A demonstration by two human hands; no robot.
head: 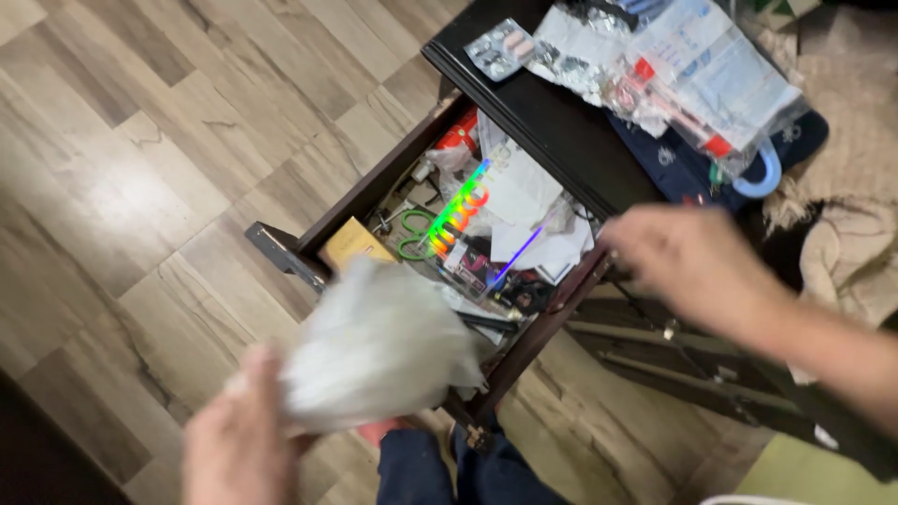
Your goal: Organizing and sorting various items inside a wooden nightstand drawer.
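Note:
My left hand (238, 440) is at the bottom of the view, blurred, gripping a crumpled whitish plastic bundle (379, 346) that hangs over the front corner of an open dark wooden drawer (374, 187). My right hand (692, 257) hovers with loosely spread fingers at the drawer's right side rail, next to the dark tabletop (561, 122); it holds nothing. The drawer is crammed with papers, a shiny rainbow-foil packet (458, 210), green-handled scissors (412, 238) and a small tan box (354, 243).
On the tabletop lie clear plastic bags of small items (683, 65) and a blister pack (500, 47). A beige knitted cloth (851, 168) is at the right. Wood-look flooring (140, 187) fills the left. My dark trouser legs (449, 472) are below the drawer.

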